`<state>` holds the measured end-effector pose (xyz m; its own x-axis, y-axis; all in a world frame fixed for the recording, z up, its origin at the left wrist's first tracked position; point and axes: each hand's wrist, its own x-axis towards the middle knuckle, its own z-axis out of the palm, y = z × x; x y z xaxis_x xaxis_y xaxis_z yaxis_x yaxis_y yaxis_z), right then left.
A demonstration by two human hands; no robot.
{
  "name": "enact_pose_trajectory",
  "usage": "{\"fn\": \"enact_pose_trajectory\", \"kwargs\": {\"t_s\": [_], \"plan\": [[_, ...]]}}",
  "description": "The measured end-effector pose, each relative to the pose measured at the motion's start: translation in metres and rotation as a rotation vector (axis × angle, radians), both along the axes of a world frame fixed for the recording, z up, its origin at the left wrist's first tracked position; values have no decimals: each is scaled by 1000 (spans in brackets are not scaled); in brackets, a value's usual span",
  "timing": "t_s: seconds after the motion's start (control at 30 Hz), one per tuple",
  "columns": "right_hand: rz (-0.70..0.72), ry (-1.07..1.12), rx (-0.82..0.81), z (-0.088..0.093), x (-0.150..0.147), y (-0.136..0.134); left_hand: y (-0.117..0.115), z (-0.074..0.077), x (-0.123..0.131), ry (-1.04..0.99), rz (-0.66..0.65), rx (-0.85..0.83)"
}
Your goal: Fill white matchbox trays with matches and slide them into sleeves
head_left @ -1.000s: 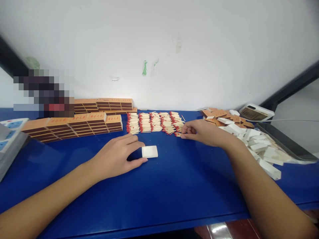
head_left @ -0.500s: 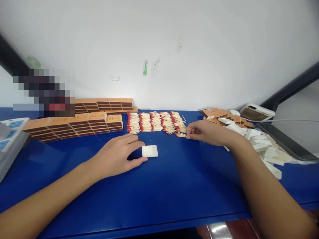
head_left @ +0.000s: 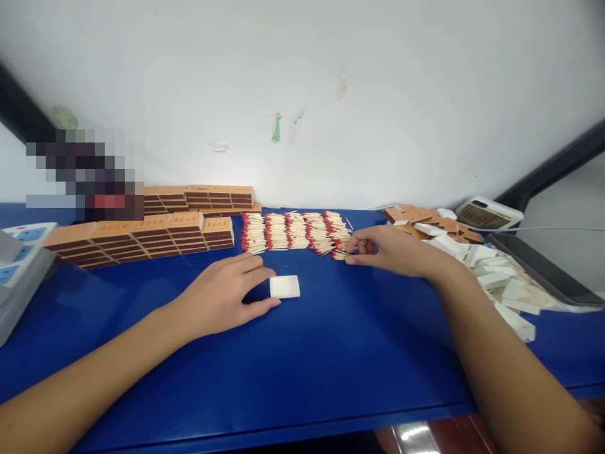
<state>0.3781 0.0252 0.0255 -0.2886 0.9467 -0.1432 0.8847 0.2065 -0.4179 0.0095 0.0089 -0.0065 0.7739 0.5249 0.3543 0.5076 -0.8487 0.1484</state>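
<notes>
The left hand (head_left: 220,296) rests with thumb and index finger moderately parted, their tips set against the near and far edges of a small white rectangular cardboard tray (head_left: 285,287) at its left end; the tray lies flat on the glossy blue table (head_left: 293,366). The right hand (head_left: 390,251) has its thumb and index finger nearly together at the right end of five side-by-side piles of red-tipped wooden matchsticks (head_left: 287,233); whether a matchstick is gripped cannot be determined. The piles lie beyond the tray. Left of them stand stacked orange-and-brown cardboard matchboxes (head_left: 165,236). Right of the right hand lie a heap of white cardboard pieces (head_left: 494,277) and, behind it, loose orange-brown cardboard box pieces (head_left: 418,215). A plain white wall (head_left: 302,69) borders the rear.
</notes>
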Motion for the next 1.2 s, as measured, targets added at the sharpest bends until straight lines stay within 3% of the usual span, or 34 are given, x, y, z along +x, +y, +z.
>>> {"fn": "enact_pose_trajectory", "kwargs": {"t_s": [0.53, 1.2], "plan": [[32, -12, -18, -8, -16, -2, 0, 0, -1, -2, -2, -3], [64, 13, 59, -1, -35, -9, -2, 1, 1, -11, 15, -37]]}}
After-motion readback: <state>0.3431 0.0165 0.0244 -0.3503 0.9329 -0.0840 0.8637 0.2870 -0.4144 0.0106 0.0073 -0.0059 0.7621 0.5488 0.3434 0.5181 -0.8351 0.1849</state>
